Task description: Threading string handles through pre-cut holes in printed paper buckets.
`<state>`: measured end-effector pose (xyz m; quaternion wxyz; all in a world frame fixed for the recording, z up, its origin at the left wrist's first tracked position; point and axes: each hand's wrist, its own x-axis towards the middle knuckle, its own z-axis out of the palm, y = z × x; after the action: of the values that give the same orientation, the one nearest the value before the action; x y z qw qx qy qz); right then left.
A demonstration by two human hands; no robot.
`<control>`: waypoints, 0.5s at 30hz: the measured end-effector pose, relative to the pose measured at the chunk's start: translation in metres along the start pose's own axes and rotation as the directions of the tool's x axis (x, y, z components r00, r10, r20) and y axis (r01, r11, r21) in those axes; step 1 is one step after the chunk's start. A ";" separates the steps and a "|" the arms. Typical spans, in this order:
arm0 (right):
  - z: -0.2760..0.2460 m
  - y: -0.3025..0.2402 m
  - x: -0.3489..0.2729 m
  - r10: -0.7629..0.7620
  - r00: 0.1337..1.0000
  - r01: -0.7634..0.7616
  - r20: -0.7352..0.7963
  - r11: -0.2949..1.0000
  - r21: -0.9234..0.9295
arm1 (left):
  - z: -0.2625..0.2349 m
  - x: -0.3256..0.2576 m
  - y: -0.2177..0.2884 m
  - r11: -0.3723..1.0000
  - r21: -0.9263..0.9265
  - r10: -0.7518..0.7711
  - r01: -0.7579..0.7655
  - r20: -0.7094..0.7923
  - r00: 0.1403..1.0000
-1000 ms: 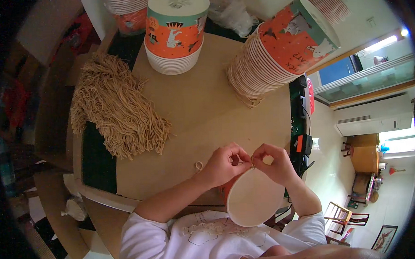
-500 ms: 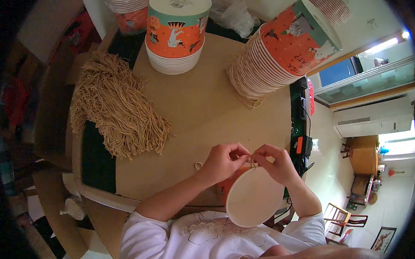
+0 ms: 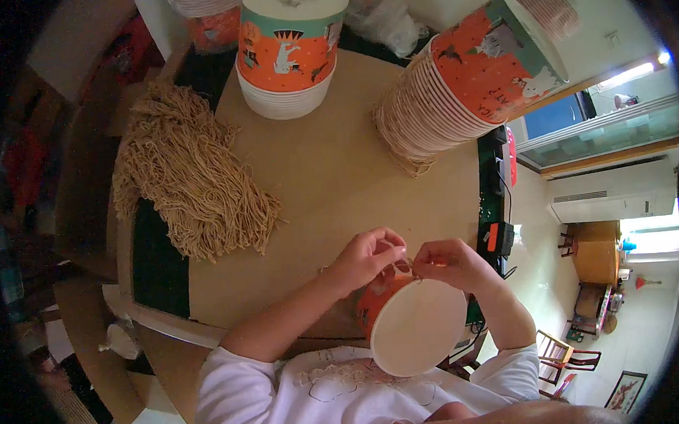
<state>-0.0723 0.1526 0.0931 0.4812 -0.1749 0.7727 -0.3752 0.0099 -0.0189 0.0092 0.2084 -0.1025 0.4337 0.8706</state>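
Observation:
An orange printed paper bucket (image 3: 418, 327) is tilted in front of my chest, its round white end toward me. Over its upper rim, my left hand (image 3: 372, 259) has thumb and forefinger pinched on a thin tan cord (image 3: 409, 265). On the rim's right side my right hand (image 3: 447, 265) grips the same cord, fingers curled inward. The cord runs down to the bucket's edge; its exact path is partly hidden by my fingers. A thick bundle of tan cords (image 3: 196, 176) lies on the brown board (image 3: 331, 182), left of my hands.
A stack of upside-down buckets (image 3: 287, 53) stands at the back. Right of it leans a longer stack (image 3: 454, 81) with cords around its lower rims. A clear plastic bag (image 3: 389, 23) lies between them. Black power adapters (image 3: 499, 238) and cables sit along the table's right edge.
My hands have moved slightly apart over the rim, the right one shifting to the right. The left fingers have lifted and loosened a little. The bucket stays nearly in place.

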 end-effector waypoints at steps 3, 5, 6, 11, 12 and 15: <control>-0.001 -0.003 0.001 -0.029 1.000 0.027 -0.012 0.996 -0.090 | 0.007 0.005 -0.001 0.999 -0.004 0.045 -0.045 0.097 0.994; -0.002 -0.007 0.000 0.003 1.000 -0.003 0.001 0.989 -0.147 | 0.003 0.008 -0.006 0.997 0.040 0.057 -0.062 0.123 0.991; -0.002 -0.007 0.000 0.007 1.000 -0.006 0.003 0.990 -0.142 | 0.001 0.010 -0.008 0.993 0.085 0.073 -0.087 0.152 0.986; -0.005 -0.006 0.002 0.111 0.994 -0.111 0.014 0.994 -0.010 | -0.003 0.017 -0.008 1.000 -0.006 0.018 -0.017 0.163 0.987; -0.005 -0.004 0.002 0.115 0.993 -0.115 0.016 0.993 -0.009 | -0.002 0.017 -0.005 0.998 -0.068 0.027 -0.017 0.157 0.987; -0.006 0.000 0.001 0.137 0.990 -0.144 0.042 0.955 0.258 | 0.001 0.015 0.004 0.995 0.076 0.042 -0.057 0.192 0.981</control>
<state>-0.0782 0.1547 0.0943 0.5347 -0.0593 0.7214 -0.4361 -0.0050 -0.0162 0.0072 0.2310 0.0004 0.4491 0.8631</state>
